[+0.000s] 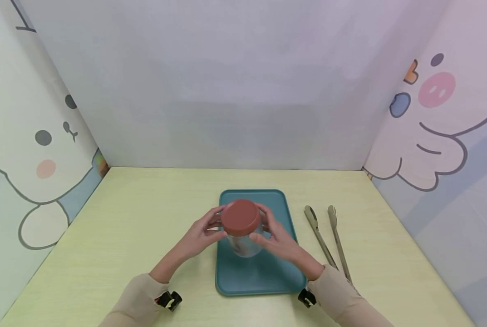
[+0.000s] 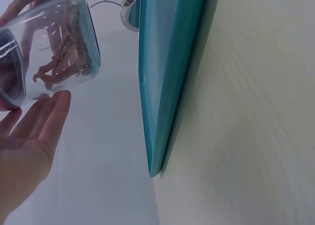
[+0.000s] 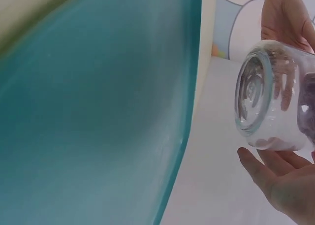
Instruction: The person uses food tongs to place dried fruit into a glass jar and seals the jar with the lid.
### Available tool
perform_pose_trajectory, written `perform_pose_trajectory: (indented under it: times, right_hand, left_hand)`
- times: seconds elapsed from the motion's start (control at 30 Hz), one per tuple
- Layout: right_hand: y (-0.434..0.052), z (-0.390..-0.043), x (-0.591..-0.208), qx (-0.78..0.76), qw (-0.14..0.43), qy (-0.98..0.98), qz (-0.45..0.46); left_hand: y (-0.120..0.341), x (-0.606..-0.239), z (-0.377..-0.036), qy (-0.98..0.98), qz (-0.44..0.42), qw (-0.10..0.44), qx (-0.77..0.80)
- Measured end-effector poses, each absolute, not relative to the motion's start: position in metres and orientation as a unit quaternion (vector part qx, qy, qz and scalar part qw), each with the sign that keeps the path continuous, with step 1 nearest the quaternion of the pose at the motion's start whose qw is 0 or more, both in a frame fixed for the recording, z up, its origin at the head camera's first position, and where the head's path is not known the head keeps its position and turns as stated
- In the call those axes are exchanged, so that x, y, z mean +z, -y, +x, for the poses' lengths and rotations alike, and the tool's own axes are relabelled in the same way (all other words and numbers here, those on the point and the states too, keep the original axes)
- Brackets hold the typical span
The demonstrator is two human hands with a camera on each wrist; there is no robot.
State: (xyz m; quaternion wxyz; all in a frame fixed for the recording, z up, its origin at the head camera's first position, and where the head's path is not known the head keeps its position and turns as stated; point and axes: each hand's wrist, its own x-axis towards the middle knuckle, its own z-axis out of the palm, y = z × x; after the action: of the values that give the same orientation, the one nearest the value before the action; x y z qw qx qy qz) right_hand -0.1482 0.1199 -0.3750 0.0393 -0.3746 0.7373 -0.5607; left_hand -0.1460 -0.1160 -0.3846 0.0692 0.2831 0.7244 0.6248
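Bench (image 1: 145,218): pale yellow-green top with a faint wood grain, matte, running back to the rear wall.
Enclosure: plain white panel behind; left panel (image 1: 35,150) printed with a cartoon bear, right panel (image 1: 431,136) with a cartoon pig-like figure with wings.
Tray (image 1: 259,277): teal, rectangular with rounded corners and a low raised rim, lying flat at the bench's centre.
Jar (image 1: 243,243): clear glass with a red-brown lid (image 1: 241,217), held in the air above the tray between both hands; brownish stringy contents show through the wall in the left wrist view.
Left hand (image 1: 200,236): grip on the jar's left side, fingers wrapped toward the lid's edge, thumb on the near side.
Right hand (image 1: 277,238): grip on the jar's right side, fingers curved round the glass just under the lid.
Tongs (image 1: 327,236): metal, two long arms, lying on the bench just right of the tray, spoon-shaped ends pointing away from the person.
Sleeves: beige, a black strap at each wrist.
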Motion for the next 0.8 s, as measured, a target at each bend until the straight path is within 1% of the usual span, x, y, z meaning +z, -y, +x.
perform_pose_trajectory:
  times: [0.2,0.37,0.53,0.8]
  right_hand:
    - [-0.117,-0.147,-0.371,-0.576,0.061,-0.736,-0.351]
    - [-0.114,-0.149,-0.369,-0.579,0.060,-0.734,-0.349]
    - [-0.108,-0.150,-0.369,-0.587,0.060,-0.726,-0.353]
    - [-0.096,-0.154,-0.373,-0.597,0.087,-0.721,-0.342]
  left_hand:
    - [0.122,-0.372,-0.143,-0.746,0.297,0.059,0.593]
    - [0.128,-0.367,-0.144,-0.758,0.296,0.065,0.578]
    - [0.135,-0.365,-0.146,-0.770,0.293,0.071,0.562]
    - [0.150,-0.368,-0.150,-0.777,0.297,0.078,0.550]
